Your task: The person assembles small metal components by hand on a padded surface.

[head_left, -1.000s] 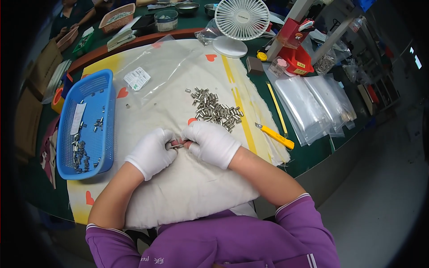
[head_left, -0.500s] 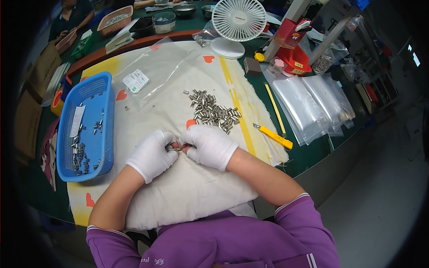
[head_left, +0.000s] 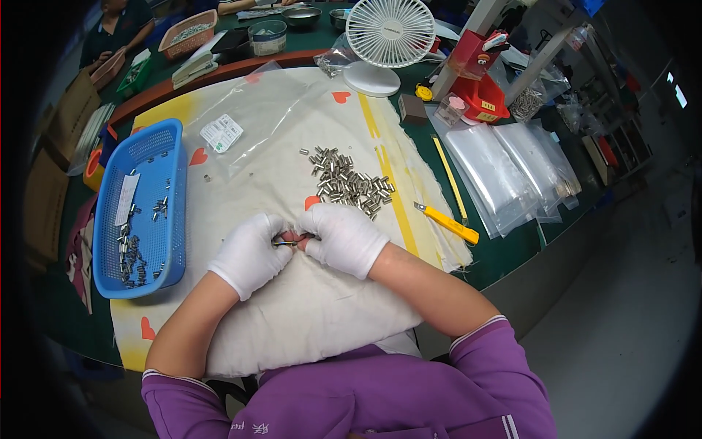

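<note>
My left hand (head_left: 252, 251) and my right hand (head_left: 341, 238), both in white gloves with bare fingertips, meet over the cream cloth (head_left: 292, 322). Their fingers pinch a small shiny metal piece (head_left: 284, 244) between them; most of it is hidden, so its exact shape does not show. Just beyond my right hand lies a heap of small metal cylinders (head_left: 347, 179), next to a red heart printed on the cloth. To the left of my left hand stands a blue plastic basket (head_left: 178, 219) with several similar small metal parts (head_left: 131, 260) and a paper slip (head_left: 127, 199) inside.
A clear plastic bag (head_left: 256, 121) with a label lies at the far side of the cloth. On the right are a yellow cutter knife (head_left: 447, 223), a yellow ruler (head_left: 451, 179) and stacked clear bags (head_left: 497, 175). A white fan (head_left: 390, 36) stands behind. Another person (head_left: 117, 33) sits far left.
Both hands stay in nearly the same place. The metal piece between the fingertips has turned slightly, and the left hand has shifted a touch to the right.
</note>
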Action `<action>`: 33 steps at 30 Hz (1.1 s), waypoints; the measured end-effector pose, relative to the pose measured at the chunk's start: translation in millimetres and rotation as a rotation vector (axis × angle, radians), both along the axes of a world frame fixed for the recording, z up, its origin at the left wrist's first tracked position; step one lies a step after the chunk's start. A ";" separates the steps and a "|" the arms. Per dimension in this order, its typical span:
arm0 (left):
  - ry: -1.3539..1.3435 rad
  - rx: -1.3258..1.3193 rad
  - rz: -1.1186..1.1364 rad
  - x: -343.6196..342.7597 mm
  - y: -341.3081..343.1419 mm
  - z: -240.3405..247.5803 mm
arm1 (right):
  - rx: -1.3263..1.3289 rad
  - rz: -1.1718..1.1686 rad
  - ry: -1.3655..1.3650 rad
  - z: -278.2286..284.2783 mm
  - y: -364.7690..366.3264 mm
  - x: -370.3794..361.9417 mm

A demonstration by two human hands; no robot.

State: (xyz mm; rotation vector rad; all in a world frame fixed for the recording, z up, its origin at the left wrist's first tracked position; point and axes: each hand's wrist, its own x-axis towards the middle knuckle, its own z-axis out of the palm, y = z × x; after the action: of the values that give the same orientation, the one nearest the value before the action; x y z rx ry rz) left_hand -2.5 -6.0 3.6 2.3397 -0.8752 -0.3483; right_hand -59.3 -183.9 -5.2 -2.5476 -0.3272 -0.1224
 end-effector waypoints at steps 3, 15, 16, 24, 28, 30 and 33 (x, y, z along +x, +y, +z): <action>-0.021 0.011 -0.024 -0.6 1.1 1.1 | 0.006 0.031 -0.020 0.0 -1.5 -0.7; 0.189 0.070 -0.030 9.3 11.8 16.1 | -0.038 0.048 0.002 0.5 1.1 -1.7; 0.209 0.085 -0.016 11.9 12.0 19.0 | -0.042 0.021 0.042 5.4 0.7 -2.1; 0.252 0.104 -0.054 20.2 10.6 17.3 | 0.013 0.062 -0.041 4.4 0.1 -0.6; 0.235 0.084 -0.019 16.9 10.9 11.4 | 0.041 0.055 0.021 7.1 2.1 -1.4; 0.275 0.021 -0.010 17.0 11.1 7.4 | 0.083 -0.007 0.085 7.4 3.2 -2.2; 0.296 0.049 -0.060 23.2 8.0 4.6 | 0.138 -0.057 0.228 12.0 4.0 0.7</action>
State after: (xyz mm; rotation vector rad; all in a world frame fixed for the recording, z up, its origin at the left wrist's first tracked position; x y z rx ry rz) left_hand 20.7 2.0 8.2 2.2325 -0.7992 -0.7277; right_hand -58.6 -180.0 6.8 -2.4041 -0.1519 0.1192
